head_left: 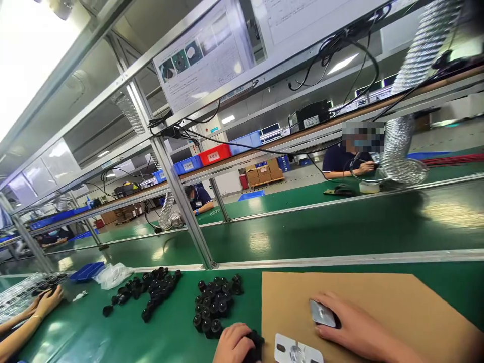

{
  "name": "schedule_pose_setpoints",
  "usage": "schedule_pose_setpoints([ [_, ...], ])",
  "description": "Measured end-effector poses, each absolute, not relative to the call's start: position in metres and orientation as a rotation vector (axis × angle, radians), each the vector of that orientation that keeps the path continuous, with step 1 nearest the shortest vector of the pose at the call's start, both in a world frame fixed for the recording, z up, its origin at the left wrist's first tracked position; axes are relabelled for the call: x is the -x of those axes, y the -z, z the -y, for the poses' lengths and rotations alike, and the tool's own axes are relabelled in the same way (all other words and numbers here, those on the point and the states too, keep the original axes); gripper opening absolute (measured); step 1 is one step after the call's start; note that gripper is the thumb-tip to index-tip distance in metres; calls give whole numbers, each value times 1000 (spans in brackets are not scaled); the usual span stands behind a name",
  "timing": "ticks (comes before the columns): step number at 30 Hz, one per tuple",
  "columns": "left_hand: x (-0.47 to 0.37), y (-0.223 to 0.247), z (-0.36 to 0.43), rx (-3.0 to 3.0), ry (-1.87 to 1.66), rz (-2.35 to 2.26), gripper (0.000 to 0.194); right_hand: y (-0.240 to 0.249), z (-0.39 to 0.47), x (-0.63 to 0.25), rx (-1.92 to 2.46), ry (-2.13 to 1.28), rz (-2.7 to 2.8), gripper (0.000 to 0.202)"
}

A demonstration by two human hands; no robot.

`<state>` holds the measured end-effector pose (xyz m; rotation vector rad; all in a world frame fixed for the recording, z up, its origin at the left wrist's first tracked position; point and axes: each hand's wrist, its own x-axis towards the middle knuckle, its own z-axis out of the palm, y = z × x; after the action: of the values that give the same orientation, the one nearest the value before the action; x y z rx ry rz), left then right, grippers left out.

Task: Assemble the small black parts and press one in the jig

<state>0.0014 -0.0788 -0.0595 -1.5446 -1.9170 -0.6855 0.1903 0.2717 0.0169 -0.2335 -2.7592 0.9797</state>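
Observation:
My right hand (350, 322) is closed round a small grey block with a metallic-looking flat face (322, 313), held over a brown cardboard sheet (378, 297). At the lower edge of the view, my left hand (235, 344) has its fingers curled over a black part (255, 348), just left of the cardboard. Between my hands a white plate with slots and a clear round middle (297, 350) lies on the cardboard, partly cut off by the frame. Beyond my left hand sits a cluster of black, shiny domed parts (214, 305) on the green bench.
More black domed parts (151, 290) are spread farther left, near a clear plastic bag (112, 276) and a blue tray (86, 272). A co-worker's hands (49, 302) are at the far left. A metal post (181, 212) and shelf with bins rise behind the bench.

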Motion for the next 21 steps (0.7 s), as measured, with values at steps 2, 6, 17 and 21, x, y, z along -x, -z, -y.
schedule_pose_setpoints([
  [2, -6, 45, 57, 1477, 782, 2006, 14, -17, -272, -191, 229, -968, 2753, 42],
  [6, -7, 14, 23, 1371, 867, 2271, 16, -22, -271, -193, 233, -950, 2733, 42],
  [17, 28, -17, -29, 1238, 894, 2352, 18, -18, -275, -194, 229, -1016, 2721, 51],
  [21, 17, -32, 11, 1345, 873, 2261, 35, -5, -281, -190, 246, -979, 2716, 55],
])
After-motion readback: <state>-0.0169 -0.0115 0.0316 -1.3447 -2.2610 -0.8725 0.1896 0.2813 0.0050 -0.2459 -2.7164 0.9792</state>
